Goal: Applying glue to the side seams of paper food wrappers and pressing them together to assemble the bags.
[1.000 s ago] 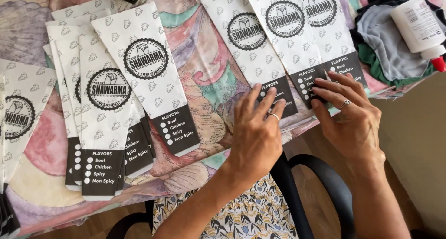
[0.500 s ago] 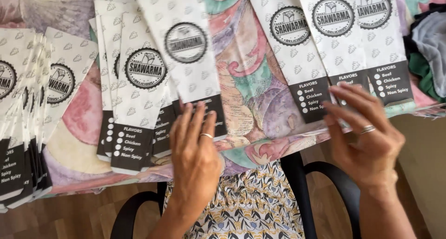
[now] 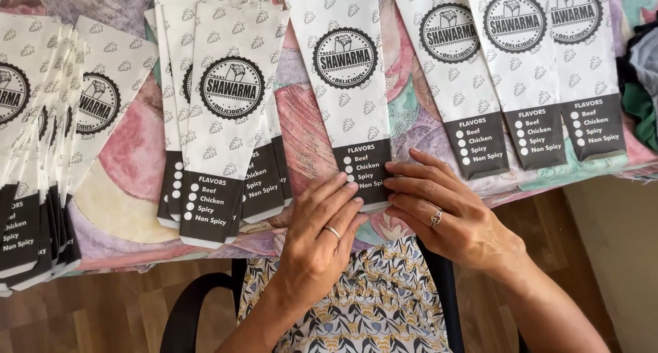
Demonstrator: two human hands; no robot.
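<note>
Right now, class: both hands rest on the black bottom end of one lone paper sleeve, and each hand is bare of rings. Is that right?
Not quite. Both hands do rest on the sleeve's black end, but the left hand and the right hand each wear a ring, as the head view shows.

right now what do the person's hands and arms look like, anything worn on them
Both forearms are bare, with no sleeves or watch. The left hand wears a thin plain band on one finger. The right hand wears a silver-coloured ring with a looped, swirled front.
</note>
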